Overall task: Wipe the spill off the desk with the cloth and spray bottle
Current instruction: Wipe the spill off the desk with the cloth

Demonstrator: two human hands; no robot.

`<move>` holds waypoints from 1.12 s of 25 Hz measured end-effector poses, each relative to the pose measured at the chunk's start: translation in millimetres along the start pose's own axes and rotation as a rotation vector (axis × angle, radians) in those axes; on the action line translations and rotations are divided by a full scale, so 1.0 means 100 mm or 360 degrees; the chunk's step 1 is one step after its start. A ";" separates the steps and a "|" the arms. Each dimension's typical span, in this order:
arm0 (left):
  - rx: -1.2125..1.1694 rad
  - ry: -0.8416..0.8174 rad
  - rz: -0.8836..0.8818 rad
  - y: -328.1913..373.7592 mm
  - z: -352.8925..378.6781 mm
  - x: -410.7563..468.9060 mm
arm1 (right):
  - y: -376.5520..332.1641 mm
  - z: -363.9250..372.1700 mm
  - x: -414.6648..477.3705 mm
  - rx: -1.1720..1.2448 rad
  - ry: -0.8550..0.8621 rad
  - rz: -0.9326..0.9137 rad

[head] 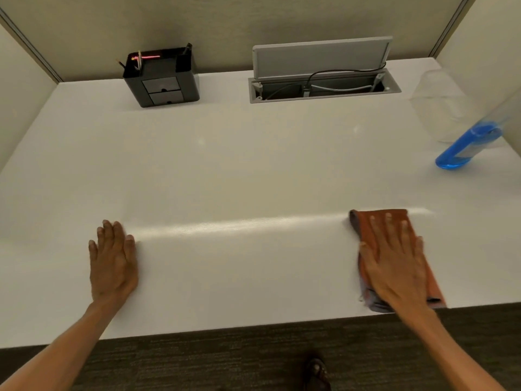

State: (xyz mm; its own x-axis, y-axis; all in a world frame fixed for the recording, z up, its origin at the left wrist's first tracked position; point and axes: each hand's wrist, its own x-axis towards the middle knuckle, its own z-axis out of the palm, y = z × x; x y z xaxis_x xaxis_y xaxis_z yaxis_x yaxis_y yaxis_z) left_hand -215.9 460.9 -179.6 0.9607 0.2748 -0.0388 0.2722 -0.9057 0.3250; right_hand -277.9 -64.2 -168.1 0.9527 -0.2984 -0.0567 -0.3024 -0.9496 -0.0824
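Pressing down flat-fingered, the right hand (394, 261) is pinning the cloth (365, 220); the streak (239, 224) is stretching left toward the flat, empty left hand (114, 261).

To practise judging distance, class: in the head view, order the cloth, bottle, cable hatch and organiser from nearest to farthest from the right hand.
1. Cloth, pressed under the right hand, front right.
2. Bottle, right edge of the desk.
3. Cable hatch, back, right of centre.
4. Organiser, back left.
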 end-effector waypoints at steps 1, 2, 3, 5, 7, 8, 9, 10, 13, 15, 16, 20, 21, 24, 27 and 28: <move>0.0017 -0.0001 -0.0016 0.04 0.01 -0.01 | 0.15 -0.01 0.06 0.0014 -0.0001 0.0035; 0.0036 -0.0006 -0.0002 0.05 0.01 -0.02 | 0.26 -0.03 0.12 0.0032 -0.0003 0.0052; 0.0049 -0.0015 0.0035 0.06 0.01 -0.02 | 0.34 -0.05 0.20 0.0048 -0.0006 0.0055; 0.0046 -0.0052 0.0177 0.07 0.00 -0.02 | 0.41 -0.08 0.37 0.0067 -0.0013 0.0054; 0.0046 -0.0086 0.0293 0.09 0.01 -0.01 | 0.42 -0.11 0.58 0.0062 -0.0003 0.0067; 0.0048 -0.0095 0.0310 0.10 0.01 -0.01 | 0.41 -0.13 0.72 0.0055 0.0006 0.0076; 0.0046 -0.0097 0.0314 0.10 0.01 -0.02 | 0.40 -0.14 0.88 0.0042 0.0012 0.0081; 0.0040 -0.0098 0.0313 0.09 0.01 -0.02 | 0.40 -0.14 1.06 0.0024 0.0026 0.0069; 0.0023 -0.0110 0.0311 0.07 0.01 -0.01 | 0.38 -0.16 1.60 0.0038 0.0057 0.0025; 0.0006 -0.0106 0.0307 0.07 0.01 -0.01 | 0.35 -0.19 1.82 0.0081 0.0045 0.0016; 0.0004 -0.0108 0.0303 0.06 0.01 -0.01 | 0.33 -0.20 1.87 0.0105 0.0039 0.0017; 0.0033 -0.0126 0.0304 0.08 -0.01 -0.04 | 0.36 -0.15 1.60 0.0109 0.0053 -0.0003; 0.0026 -0.0133 0.0301 0.09 -0.01 -0.04 | 0.38 -0.12 1.46 0.0074 0.0089 -0.0019; 0.0008 -0.0153 0.0278 0.11 -0.03 -0.05 | 0.36 -0.07 1.19 -0.0005 0.0140 -0.0068; 0.0035 -0.0146 0.0280 0.11 -0.02 -0.06 | 0.35 -0.06 1.19 -0.0001 0.0175 -0.0052; 0.0037 -0.0151 0.0278 0.12 -0.02 -0.04 | 0.35 -0.07 1.22 0.0001 0.0176 -0.0056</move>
State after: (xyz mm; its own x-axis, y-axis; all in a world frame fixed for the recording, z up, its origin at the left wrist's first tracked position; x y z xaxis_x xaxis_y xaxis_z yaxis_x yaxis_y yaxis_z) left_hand -217.0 449.8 -173.7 0.9939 0.0824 -0.0729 0.1012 -0.9445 0.3127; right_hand -172.1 -134.5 -171.0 0.9602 -0.2735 0.0564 -0.2684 -0.9597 -0.0830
